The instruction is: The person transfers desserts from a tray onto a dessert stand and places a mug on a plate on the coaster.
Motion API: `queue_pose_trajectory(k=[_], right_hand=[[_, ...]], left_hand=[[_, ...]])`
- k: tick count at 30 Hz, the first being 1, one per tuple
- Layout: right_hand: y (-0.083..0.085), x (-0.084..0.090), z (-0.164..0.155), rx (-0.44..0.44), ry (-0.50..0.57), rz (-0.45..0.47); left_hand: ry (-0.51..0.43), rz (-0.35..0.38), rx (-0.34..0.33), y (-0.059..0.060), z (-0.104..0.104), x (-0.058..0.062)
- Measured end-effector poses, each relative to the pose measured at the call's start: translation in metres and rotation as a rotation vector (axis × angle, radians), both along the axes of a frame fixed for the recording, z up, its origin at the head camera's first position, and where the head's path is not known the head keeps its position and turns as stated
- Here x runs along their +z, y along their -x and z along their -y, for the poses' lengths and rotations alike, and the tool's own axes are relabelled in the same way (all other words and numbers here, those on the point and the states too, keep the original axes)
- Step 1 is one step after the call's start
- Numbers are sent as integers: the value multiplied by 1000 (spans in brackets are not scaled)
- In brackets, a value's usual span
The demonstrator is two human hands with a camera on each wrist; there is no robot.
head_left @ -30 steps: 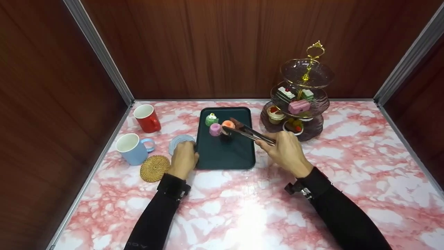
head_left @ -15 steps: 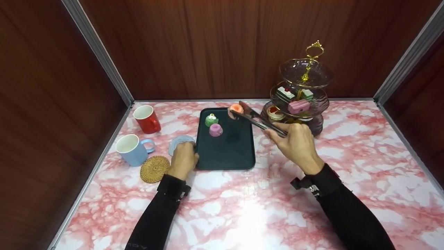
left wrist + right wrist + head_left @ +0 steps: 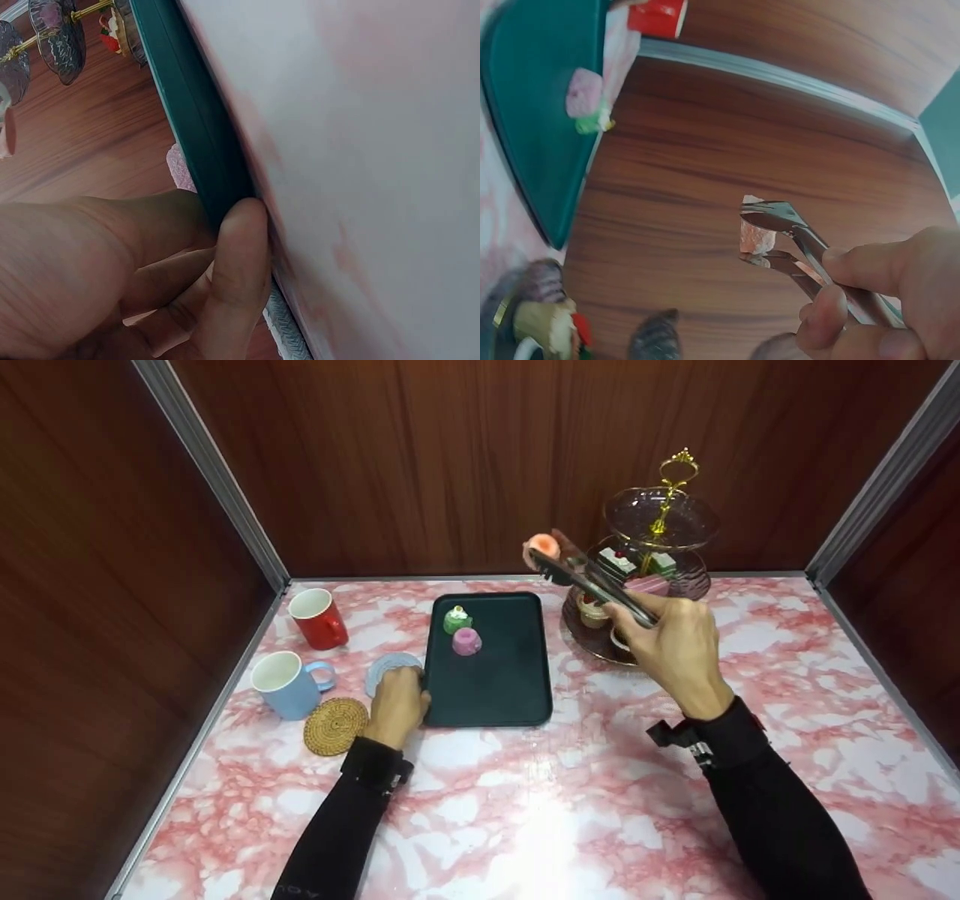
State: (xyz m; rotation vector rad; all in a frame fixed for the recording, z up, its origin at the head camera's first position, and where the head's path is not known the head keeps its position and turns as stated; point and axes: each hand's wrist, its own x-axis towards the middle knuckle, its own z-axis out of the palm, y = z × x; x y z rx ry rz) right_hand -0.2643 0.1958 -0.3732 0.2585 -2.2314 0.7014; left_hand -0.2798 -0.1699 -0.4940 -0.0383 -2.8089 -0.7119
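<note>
My right hand (image 3: 675,649) grips metal tongs (image 3: 592,581), whose tips pinch a small orange cake (image 3: 541,549) in the air, left of the tiered stand. In the right wrist view the orange cake (image 3: 756,229) sits between both tong tips (image 3: 776,216). My left hand (image 3: 397,701) pinches the left edge of a dark green tray (image 3: 495,690); the left wrist view shows thumb and fingers at the tray's rim (image 3: 199,127). On the tray, a green cake with a white top (image 3: 456,620) stands beside a pink ring-shaped cake (image 3: 466,642).
A three-tier glass stand (image 3: 637,649) with gold trim carries several cakes on its middle and bottom tiers. To the left are a red mug (image 3: 324,622), a light blue mug (image 3: 292,690), a woven coaster (image 3: 336,726) and a pale blue coaster (image 3: 386,666). Wood-grain walls enclose the table.
The tongs have lifted the orange cake off the tray, up and to the right toward the stand. My left hand has stayed at the tray's edge.
</note>
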Motion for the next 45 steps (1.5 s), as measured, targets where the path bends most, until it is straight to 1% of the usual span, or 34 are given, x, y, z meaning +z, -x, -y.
queue_pose_trajectory(k=[8,13,17,20,24,28,32,36,45], right_hand=[[1,22,-10,-50,54,-76],[2,35,-13,-79,79,-114],[3,43,-16,-132,87,-109],[5,47,-19,-189,62,-110],[8,49,-22,-258,28,-92],[10,48,-24,-314,10,-54],[12,47,-26,-359,-28,-25],[12,48,-26,-394,-74,6],[10,51,-23,-434,-122,63]], left_hand=[[2,19,10,2,0,0],[-5,33,17,0,1,0],[-11,30,15,0,1,-1],[-6,6,6,0,1,-1],[2,-18,-7,-1,1,-1],[-2,-9,1,-1,1,-1],[-3,-16,0,-1,1,-1],[-6,-24,-3,-1,1,-1],[-24,3,5,-1,0,0]])
